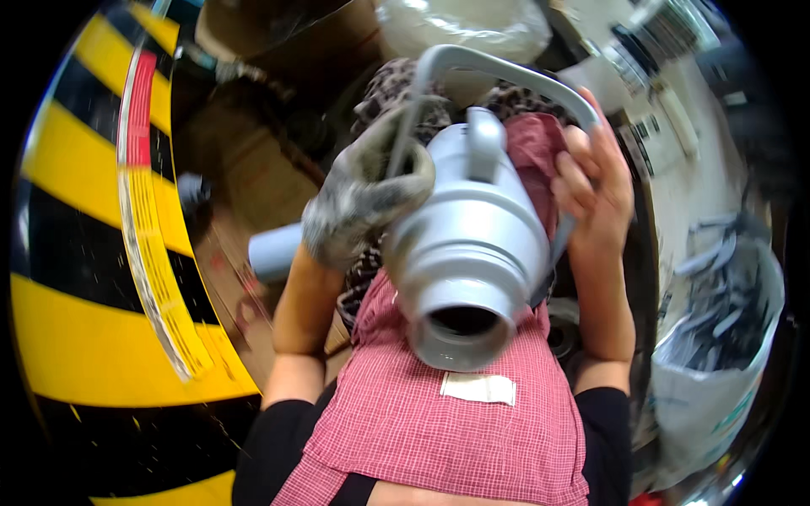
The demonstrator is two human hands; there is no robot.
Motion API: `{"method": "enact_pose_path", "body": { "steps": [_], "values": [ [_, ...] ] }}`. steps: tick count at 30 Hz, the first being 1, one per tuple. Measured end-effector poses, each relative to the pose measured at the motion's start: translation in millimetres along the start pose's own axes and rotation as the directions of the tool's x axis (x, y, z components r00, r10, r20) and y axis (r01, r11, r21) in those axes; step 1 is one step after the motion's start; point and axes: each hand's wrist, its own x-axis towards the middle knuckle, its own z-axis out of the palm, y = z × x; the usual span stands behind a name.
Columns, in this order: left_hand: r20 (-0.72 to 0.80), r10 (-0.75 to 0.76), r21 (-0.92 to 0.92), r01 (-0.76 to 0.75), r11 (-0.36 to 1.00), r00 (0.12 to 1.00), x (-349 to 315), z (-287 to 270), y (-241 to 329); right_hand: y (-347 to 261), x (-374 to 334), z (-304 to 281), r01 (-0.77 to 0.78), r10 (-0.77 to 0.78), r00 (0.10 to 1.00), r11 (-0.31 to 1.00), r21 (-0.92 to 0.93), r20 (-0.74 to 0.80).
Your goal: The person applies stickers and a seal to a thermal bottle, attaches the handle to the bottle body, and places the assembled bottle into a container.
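A glossy grey plastic jug (472, 228), shaped like a vacuum flask shell, rests tilted over my lap with its round open mouth toward me. A large curved carrying handle (506, 72) arches over its far end, and a small loop grip stands on its upper side. My left hand (367, 181), in a worn grey-white glove, is closed round the left limb of the carrying handle, against the jug. My bare right hand (597, 173) has its fingers bent round the handle's right limb. A crumpled red cloth (533, 143) lies between the jug and my right fingers.
A yellow-and-black striped surface (76, 329) stands at the left. Beyond my left forearm is a pale grey cylinder (274, 253). A white bag (709, 396) of grey plastic parts stands at the right, and a clear plastic bag (464, 25) lies at the far side.
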Motion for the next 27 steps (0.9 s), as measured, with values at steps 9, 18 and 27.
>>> {"method": "enact_pose_path", "body": {
  "steps": [9, 18, 27],
  "values": [
    [0.043, -0.226, -0.608, 0.205, 0.767, 0.973, -41, 20, -28, 60, -53, 1, 0.316, -0.297, 0.948, 0.837, -0.447, 0.113],
    [-0.086, -0.231, -0.557, 0.146, 0.818, 0.969, -40, 29, -39, 54, -51, -13, 0.228, -0.223, 0.973, 0.867, -0.443, 0.065],
    [-0.067, 0.014, -0.545, -0.049, 0.837, 0.998, -32, 39, -50, 61, -57, -14, 0.350, -0.386, 0.922, 0.794, -0.497, 0.033]
  ]
}}
